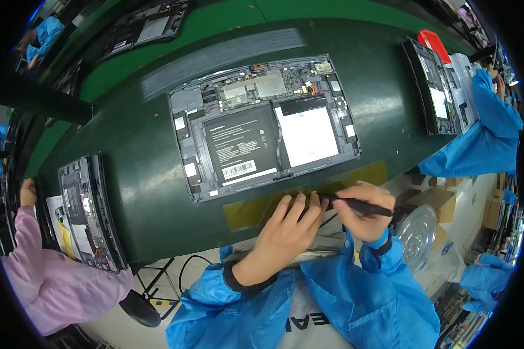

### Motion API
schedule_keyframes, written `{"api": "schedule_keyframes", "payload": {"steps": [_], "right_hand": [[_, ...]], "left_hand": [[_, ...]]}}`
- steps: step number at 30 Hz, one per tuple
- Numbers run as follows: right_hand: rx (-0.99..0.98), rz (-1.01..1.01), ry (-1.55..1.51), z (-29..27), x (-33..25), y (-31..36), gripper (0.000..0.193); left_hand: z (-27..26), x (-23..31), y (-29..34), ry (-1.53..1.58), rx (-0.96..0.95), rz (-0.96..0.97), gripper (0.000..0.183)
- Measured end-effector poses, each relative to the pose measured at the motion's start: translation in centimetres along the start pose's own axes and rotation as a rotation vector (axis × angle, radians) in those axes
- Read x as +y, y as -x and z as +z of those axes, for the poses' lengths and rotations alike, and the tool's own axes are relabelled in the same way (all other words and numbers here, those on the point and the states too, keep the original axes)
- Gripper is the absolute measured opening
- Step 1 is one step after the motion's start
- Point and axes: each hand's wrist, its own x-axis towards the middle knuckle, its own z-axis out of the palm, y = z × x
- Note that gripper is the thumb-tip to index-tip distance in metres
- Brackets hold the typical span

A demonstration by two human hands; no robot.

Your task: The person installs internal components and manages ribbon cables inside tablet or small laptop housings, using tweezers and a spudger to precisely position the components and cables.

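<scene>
Both hands are working at the near table edge, below the opened laptop

Your left hand [285, 230] is bending its fingers half open, with the fingertips reaching onto the yellow translucent strip [247, 216]; whether they are pinching something, I cannot tell. Your right hand [355, 218] is closing around a slim black hand tool [364, 206], whose tip is pointing left, near your left fingertips.

The opened laptop base [187, 100] is lying flat beyond your hands, its lower edge running just beside the strip. Its black battery pack [241, 142] is facing up. On both sides, a wide stretch of green tabletop [145, 151] is separating it from the left opened unit [84, 212] and the right opened unit [435, 87].
</scene>
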Motion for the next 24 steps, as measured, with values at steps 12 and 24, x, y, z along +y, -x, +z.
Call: {"api": "schedule_keyframes", "payload": {"steps": [12,24], "right_hand": [[0.016,0.039,-0.166,-2.2,1.6,-8.6,0.025],[-0.165,-0.042,-0.026,-0.2,3.7,-10.1,0.021]], "left_hand": [[-8.7,-8.0,-2.1,-0.081,0.083,-0.104,0.058],[-8.5,-9.1,-2.6,-0.041,0.047,-0.028,0.053]]}}
